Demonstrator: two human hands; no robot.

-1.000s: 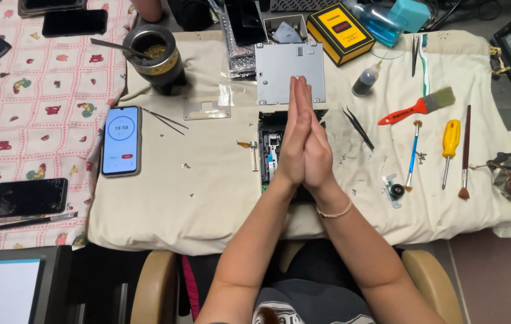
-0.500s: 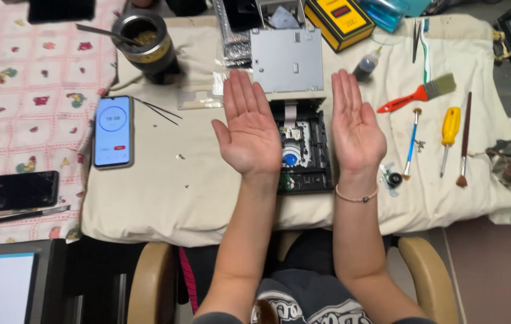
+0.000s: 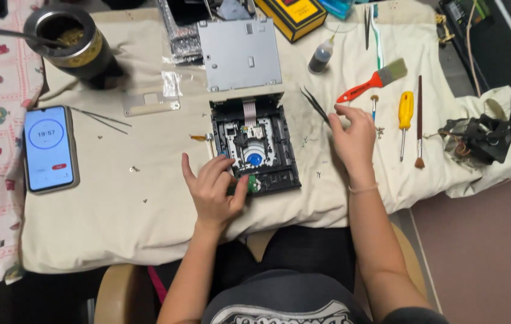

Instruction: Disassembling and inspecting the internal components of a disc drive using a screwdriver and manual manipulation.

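At 9 o'clock on the cloth-covered surface a phone lies face up with a round timer on its screen, and a dark cup holding a metal straw stands at 11 o'clock. A thin metal strip lies between them and the centre.

In the middle sits the opened disc drive, its black tray bare with a blue hub showing, and its grey cover plate lies just above at 12 o'clock. Half a second ago both palms were held up flat and open over the drive; now they have come down to it. The left hand rests at the drive's near left corner, fingers curled on the frame and thumb pressing by a small green board, steadying rather than lifting.

The right hand has gone to 3 o'clock, fingers pinched at the handle end of the black tweezers; I cannot tell whether it has them gripped. That reads as work beginning on the drive. Farther right lie a small dropper bottle, an orange-handled brush, a yellow screwdriver and a thin paintbrush.
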